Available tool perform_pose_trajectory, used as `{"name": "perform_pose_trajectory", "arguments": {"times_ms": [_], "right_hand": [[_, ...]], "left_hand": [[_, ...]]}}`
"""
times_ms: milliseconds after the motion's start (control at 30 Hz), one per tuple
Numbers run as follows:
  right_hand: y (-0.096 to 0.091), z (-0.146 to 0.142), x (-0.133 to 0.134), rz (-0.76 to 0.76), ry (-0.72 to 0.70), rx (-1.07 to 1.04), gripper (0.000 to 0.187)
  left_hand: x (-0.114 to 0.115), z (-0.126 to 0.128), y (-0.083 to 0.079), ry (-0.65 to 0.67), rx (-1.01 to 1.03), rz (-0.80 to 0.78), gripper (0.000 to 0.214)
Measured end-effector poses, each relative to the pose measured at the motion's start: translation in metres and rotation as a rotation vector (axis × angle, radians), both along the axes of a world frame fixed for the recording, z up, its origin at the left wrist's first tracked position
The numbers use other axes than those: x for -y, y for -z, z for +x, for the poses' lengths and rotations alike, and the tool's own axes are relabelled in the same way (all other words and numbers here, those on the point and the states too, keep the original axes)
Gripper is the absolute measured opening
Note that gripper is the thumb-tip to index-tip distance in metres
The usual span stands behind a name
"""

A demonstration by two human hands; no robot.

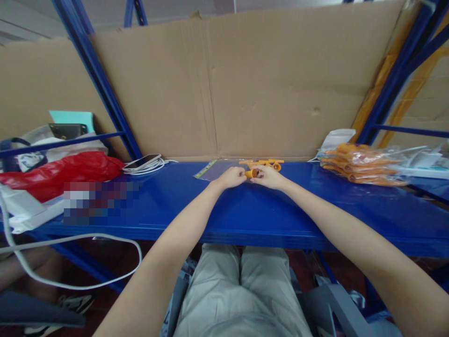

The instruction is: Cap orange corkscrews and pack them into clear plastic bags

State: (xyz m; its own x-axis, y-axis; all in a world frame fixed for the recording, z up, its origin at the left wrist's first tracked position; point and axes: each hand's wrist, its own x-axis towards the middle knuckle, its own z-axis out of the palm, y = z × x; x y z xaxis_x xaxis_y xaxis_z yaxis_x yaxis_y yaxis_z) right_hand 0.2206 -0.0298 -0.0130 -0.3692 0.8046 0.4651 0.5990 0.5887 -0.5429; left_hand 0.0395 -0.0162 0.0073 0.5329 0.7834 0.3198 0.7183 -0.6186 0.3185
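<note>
Between my two hands is a small orange round plastic part (251,173), held just above the blue shelf (252,210). My left hand (233,177) is closed on its left side. My right hand (268,178) pinches it from the right, with a dark hollow showing by the fingers. Just behind my hands lie several loose orange plastic pieces (277,165), partly hidden by the right hand. A clear plastic bag (217,169) with a colourful printed strip lies flat behind my left hand.
At the right is a pile of clear bags with orange parts (365,164). A phone (143,162) rests by a coiled white cable (149,168) at the left, near a red plastic bag (77,171). Cardboard (263,84) walls the back; blue posts (105,89) frame it.
</note>
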Motion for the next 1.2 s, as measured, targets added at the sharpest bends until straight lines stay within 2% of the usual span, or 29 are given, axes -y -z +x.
{"name": "perform_pose_trajectory", "arguments": {"times_ms": [200,333,400,467,567,633,733,867,1067,1200], "right_hand": [[-0.004,-0.003,0.004,0.114,0.050,0.165,0.021],[-0.008,-0.005,0.004,0.202,0.087,0.314,0.018],[-0.009,-0.007,0.004,0.234,0.129,0.366,0.021],[-0.011,-0.010,0.006,0.264,0.153,0.405,0.022],[-0.015,-0.014,0.008,0.324,0.114,0.459,0.017],[-0.018,-0.018,0.008,0.335,0.095,0.501,0.015],[-0.022,-0.023,0.003,0.238,0.091,0.570,0.021],[-0.026,-0.029,-0.010,0.117,0.031,0.539,0.034],[-0.028,-0.040,-0.031,0.063,0.008,0.463,0.057],[-0.026,-0.049,-0.038,0.009,-0.005,0.396,0.064]], "left_hand": [[0.001,0.002,0.001,0.045,0.027,-0.009,0.014],[0.003,-0.002,-0.005,0.032,0.015,-0.037,0.018],[0.000,-0.010,-0.010,-0.094,0.024,0.001,0.025],[-0.007,-0.023,-0.013,-0.339,0.028,0.052,0.030],[-0.021,-0.048,-0.010,-0.686,0.023,0.009,0.036],[-0.030,-0.063,-0.003,-0.783,0.003,-0.037,0.043],[-0.042,-0.077,0.011,-0.788,-0.023,-0.192,0.050],[-0.053,-0.081,0.019,-0.739,-0.026,-0.221,0.049],[-0.053,-0.080,0.014,-0.780,0.042,-0.233,0.044],[-0.049,-0.079,0.011,-0.808,0.104,-0.260,0.041]]}}
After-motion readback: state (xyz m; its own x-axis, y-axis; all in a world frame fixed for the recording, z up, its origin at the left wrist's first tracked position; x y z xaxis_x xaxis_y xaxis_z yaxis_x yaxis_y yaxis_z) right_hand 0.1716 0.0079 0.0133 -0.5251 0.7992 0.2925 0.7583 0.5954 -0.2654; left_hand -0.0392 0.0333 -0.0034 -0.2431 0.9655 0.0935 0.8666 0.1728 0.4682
